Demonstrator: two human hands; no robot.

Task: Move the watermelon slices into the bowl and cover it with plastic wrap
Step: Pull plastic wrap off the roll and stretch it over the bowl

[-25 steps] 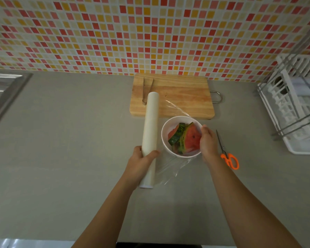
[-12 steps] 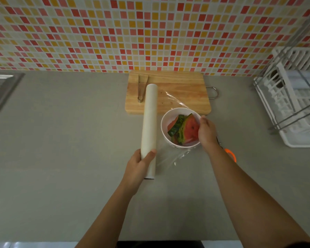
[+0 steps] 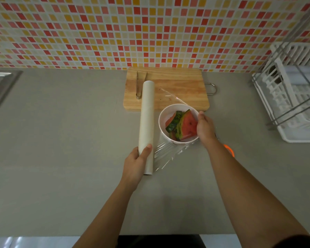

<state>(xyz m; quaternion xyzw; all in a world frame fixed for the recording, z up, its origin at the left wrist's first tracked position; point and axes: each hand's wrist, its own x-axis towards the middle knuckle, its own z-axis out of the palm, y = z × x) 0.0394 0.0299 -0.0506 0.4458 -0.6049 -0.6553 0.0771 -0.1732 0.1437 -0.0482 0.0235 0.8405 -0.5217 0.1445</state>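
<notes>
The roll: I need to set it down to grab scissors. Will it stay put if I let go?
Probably not reliably. The roll is a smooth cylinder lying on a flat counter, so it may roll sideways. The film stretched to the bowl looks thin and floppy, likely to tug or cling.

A grey counter (image 3: 61, 140) is seen carrying a board (image 3: 177, 86) at twelve o'clock, a bowl (image 3: 162, 126) centrally, scissors (image 3: 229, 150) and a rack (image 3: 293, 136) toward three o'clock.

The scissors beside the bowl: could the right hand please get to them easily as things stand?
Probably yes. The scissors lie on the counter just under the right forearm, nothing covering them, but the right hand would first have to leave the bowl.
</notes>
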